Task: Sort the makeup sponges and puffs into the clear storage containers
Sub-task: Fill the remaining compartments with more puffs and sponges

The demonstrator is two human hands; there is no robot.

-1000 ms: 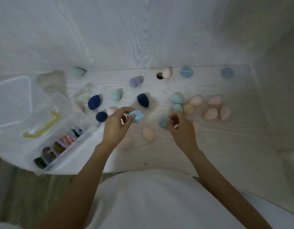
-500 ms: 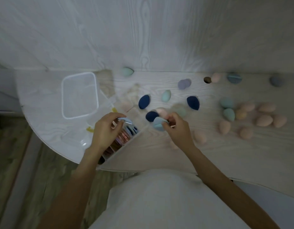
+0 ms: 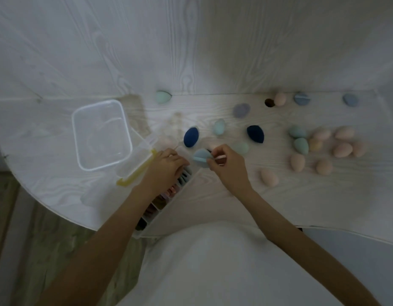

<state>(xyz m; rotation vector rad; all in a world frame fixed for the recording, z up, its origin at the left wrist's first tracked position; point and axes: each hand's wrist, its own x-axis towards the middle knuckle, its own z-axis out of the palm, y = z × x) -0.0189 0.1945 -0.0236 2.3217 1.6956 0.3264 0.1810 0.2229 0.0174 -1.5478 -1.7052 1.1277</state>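
Between the two hands, just beyond the left knuckles, a light blue puff (image 3: 200,157) is pinched by the thumb and fingertips of the right hand (image 3: 227,167), its dark seam facing the camera. It hangs over the far end of the long clear divided container (image 3: 169,195), whose compartments run back toward the person and already hold puffs in blue, pink, brown and dark shades, partly hidden by the left forearm. The left hand (image 3: 167,166) is down in the far end of that container with its fingers curled onto the puffs there; whether they grip one I cannot tell.

Left of the left fingers lies the container's open lid with a yellow latch (image 3: 138,171), and beyond that an empty clear square tub (image 3: 101,134) stands on the white table (image 3: 257,195).

Just past the right fingertips sit a navy sponge (image 3: 190,137) and, further right, a second navy sponge (image 3: 255,134), with a pale aqua sponge (image 3: 219,127) between them and a pale green one (image 3: 241,147) touching-close to the right knuckles. Beside the right wrist lies a peach sponge (image 3: 269,177). Well to the right of the fingers a cluster of peach sponges (image 3: 341,149) and two teal sponges (image 3: 299,140) lie together. Along the back wall rest a mint sponge (image 3: 163,97), a lilac one (image 3: 242,110), a peach one and two blue puffs (image 3: 302,98).
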